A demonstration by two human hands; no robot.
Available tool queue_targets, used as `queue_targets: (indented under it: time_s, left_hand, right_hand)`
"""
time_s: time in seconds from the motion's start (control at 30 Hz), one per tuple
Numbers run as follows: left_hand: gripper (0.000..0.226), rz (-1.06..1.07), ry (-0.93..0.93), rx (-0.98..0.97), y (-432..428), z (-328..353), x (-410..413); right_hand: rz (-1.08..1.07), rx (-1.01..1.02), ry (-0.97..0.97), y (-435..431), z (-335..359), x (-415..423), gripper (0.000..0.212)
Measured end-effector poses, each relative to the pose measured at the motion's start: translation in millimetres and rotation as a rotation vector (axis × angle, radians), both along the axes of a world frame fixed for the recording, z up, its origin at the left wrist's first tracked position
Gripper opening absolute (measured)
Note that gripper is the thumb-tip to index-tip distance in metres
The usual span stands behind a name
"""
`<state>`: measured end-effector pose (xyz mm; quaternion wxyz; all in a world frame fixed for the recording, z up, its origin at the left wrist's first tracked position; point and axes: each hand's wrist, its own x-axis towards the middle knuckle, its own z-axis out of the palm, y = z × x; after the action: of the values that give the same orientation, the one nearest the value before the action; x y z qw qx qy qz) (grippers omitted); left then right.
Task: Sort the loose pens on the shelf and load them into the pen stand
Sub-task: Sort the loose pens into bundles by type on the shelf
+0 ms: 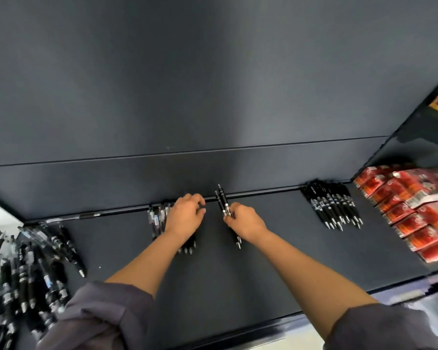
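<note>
Right hand (245,223) tight around two pens (221,202), left hand (186,214) atop pen row (156,221), grip unclear, both near shelf's back edge (263,193).

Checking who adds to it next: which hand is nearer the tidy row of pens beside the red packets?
Right. The right hand, gripping black pens, is left of the tidy row, apart from it; the left hand is farther left, over another pen group.

Shelf (276,248) was matte black. Pens (331,208) were black with silver tips. Packets (412,213) beyond the right hand (245,223) were red and white.
</note>
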<state>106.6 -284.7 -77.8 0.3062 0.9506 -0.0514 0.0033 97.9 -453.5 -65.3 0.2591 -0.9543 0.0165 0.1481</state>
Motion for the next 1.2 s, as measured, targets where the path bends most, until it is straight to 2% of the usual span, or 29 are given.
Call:
queue_targets:
  time_s: [0.17,0.3,0.4,0.5,0.7,0.83,0.9,1.03,1.2]
  left_hand:
    - [0.011,-0.182,-0.01,-0.023,-71.1,8.9,5.6]
    - [0.011,-0.302,0.046,-0.022,-122.9,10.8,7.2]
    - [0.013,-0.335,0.137,-0.012,-155.7,5.4,5.5]
    - [0.019,-0.367,0.254,0.082,-184.0,-2.7,4.6]
    - [0.051,-0.257,0.376,0.095,-246.3,-12.6,12.9]
    - [0.087,-0.218,0.329,0.136,-282.5,-19.6,13.4]
    - [0.098,-0.206,0.293,0.208,-294.1,-23.3,12.2]
    - [0.099,-0.184,0.256,0.27,-304.4,-28.3,11.4]
    - [0.092,-0.141,0.231,0.27,-316.6,-27.1,13.7]
  right_hand:
    - [-0.168,-0.046,-0.02,-68.5,12.2,-3.4,0.021]
    - [-0.264,-0.164,-0.045,-126.5,15.6,-2.0,0.015]
    - [-0.268,-0.263,-0.062,-161.3,12.7,7.0,0.021]
    - [-0.22,-0.297,-0.069,-184.4,7.7,18.7,0.023]
    - [-0.173,-0.195,-0.126,-225.3,9.1,28.9,0.02]
    - [-0.195,-0.191,-0.163,-268.7,16.9,32.9,0.023]
    - [-0.189,-0.196,-0.13,-286.8,16.4,35.8,0.025]
    - [-0.132,-0.202,-0.08,-299.4,11.0,43.3,0.027]
    - [-0.033,-0.27,-0.109,-301.2,7.1,46.6,0.029]
